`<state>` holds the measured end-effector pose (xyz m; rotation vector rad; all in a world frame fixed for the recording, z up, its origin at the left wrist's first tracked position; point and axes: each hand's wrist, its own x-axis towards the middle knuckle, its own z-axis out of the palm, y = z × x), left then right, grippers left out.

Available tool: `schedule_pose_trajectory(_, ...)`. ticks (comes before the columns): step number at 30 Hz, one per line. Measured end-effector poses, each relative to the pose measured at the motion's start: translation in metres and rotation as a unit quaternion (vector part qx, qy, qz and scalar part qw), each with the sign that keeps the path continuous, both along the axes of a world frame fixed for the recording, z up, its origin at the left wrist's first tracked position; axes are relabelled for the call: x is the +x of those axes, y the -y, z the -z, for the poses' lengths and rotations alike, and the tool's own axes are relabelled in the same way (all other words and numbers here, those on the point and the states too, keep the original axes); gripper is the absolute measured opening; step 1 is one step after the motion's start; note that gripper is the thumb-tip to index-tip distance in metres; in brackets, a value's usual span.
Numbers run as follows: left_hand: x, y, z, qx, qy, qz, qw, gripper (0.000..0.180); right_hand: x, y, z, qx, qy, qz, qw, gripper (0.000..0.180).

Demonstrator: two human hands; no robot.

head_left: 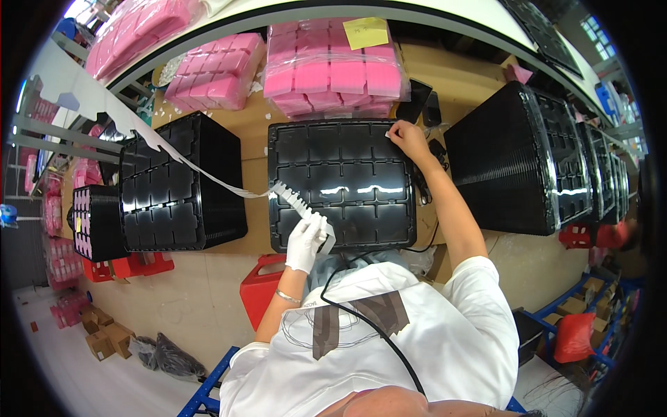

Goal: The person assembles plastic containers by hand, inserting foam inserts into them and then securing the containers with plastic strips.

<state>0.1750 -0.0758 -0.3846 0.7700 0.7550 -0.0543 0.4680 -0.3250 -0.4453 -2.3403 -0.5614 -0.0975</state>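
Observation:
In front of me lies a black plastic tray with a grid of shallow compartments. My left hand, in a white glove, is closed around a white strip folded in small pleats, over the tray's near left part. From it a long white band with notched edges runs up to the far left. My bare right hand reaches to the tray's far right corner. Its thumb and finger pinch a small white piece, which looks like a sticker, at the tray's surface.
Tall stacks of black trays stand at the left and right. Plastic-wrapped pink blocks sit behind the tray, under a shelf edge. A red container is below the bench edge. A black cable crosses my shirt.

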Motion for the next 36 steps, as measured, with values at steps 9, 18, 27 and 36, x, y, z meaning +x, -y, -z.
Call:
schedule_pose_trajectory(9,-0.011,-0.009,0.022,-0.017,0.049,0.032,0.998,0.015,-0.006,-0.002,-0.006,-0.015,0.001,0.011,1.000,0.011)
schedule_pose_trajectory(18,-0.016,0.005,0.013,-0.014,0.029,0.043,0.999,0.018,-0.128,-0.013,-0.033,0.609,-0.459,-0.079,0.642,0.013)
schedule_pose_trajectory(27,-0.022,0.018,0.018,-0.032,0.079,0.102,0.991,0.020,-0.249,-0.060,-0.028,0.499,-0.545,-0.029,0.673,0.011)
schedule_pose_trajectory(36,-0.044,0.008,0.020,-0.012,0.058,0.065,0.996,0.022,-0.228,-0.065,-0.038,0.059,-0.173,0.021,0.983,0.029)
